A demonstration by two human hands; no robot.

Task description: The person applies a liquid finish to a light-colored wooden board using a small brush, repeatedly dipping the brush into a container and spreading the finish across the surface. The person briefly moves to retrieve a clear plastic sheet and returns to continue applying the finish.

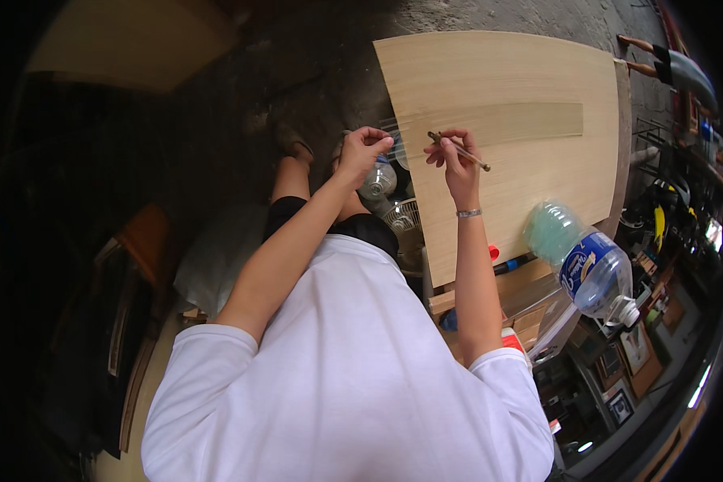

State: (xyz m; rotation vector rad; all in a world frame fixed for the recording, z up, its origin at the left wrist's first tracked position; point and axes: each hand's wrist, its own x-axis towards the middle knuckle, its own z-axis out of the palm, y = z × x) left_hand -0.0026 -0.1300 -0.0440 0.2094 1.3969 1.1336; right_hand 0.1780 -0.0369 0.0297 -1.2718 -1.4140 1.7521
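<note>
My right hand (pixel 463 165) is above a pale plywood sheet (pixel 530 72), fingers closed around a thin, brownish, pen-like tool (pixel 474 157) that slants down to the right. What kind of tool it is, I cannot make out. On the sheet lies a slightly darker flat strip (pixel 538 122), just beyond that hand. Beside the sheet's left edge, my left hand (pixel 363 153) has thumb and fingertips pinched together. Anything between them is too small to make out.
A large plastic bottle (pixel 593 273) with a blue label lies by the sheet's near right corner. Below my left hand are a clear bottle (pixel 379 181) and a white wire cage (pixel 403 215). A red cap (pixel 494 252) lies near my right forearm. Another person (pixel 689 76) is far right.
</note>
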